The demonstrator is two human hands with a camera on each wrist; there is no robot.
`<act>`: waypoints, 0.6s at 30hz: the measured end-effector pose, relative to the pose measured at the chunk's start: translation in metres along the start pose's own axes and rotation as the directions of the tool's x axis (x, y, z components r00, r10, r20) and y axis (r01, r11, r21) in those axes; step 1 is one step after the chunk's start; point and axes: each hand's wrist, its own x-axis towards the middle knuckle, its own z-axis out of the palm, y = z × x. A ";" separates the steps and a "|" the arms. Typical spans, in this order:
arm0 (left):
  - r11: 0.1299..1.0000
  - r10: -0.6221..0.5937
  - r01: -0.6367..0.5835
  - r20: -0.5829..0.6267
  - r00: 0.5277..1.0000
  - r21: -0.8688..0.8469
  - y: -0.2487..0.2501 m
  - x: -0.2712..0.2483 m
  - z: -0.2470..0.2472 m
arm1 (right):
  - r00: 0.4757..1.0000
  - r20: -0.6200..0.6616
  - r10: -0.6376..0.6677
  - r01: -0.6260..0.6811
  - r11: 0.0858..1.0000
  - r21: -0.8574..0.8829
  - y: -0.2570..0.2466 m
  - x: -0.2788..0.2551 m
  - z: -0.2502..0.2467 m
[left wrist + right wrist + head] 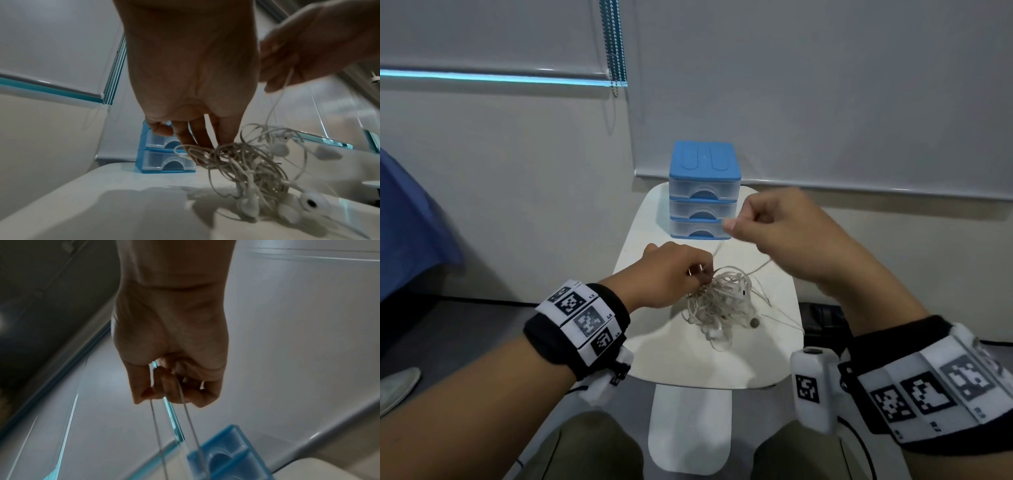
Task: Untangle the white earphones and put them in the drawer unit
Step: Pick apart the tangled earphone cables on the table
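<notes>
On the table point(674, 356), left hand point(671, 274) pinching tangled earphones point(719, 301), right hand point(777, 226) above gripping one strand

I see the white earphones point(722, 301) in a knotted heap mid-table, one strand drawn taut up and away from it. Behind stands the drawer unit point(703, 192), blue-topped, its three clear drawers all closed.
</notes>
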 end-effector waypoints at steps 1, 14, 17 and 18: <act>1.000 -0.005 0.006 -0.010 1.000 0.020 -0.001 0.001 0.000 | 1.000 0.002 -0.006 0.006 0.991 0.131 -0.005 0.000 -0.005; 0.975 -0.130 0.155 -0.155 0.979 0.157 -0.007 -0.005 -0.008 | 0.896 0.206 0.392 -0.119 0.662 -0.740 0.011 -0.007 -0.017; 0.973 -0.145 0.175 -0.191 0.971 0.150 -0.008 -0.004 -0.010 | 0.866 0.233 0.442 -0.138 0.661 -0.738 0.018 -0.011 -0.015; 0.975 -0.144 0.173 -0.196 0.970 0.138 -0.008 -0.004 -0.011 | 0.876 0.249 0.413 -0.124 0.693 -0.711 0.018 -0.012 -0.018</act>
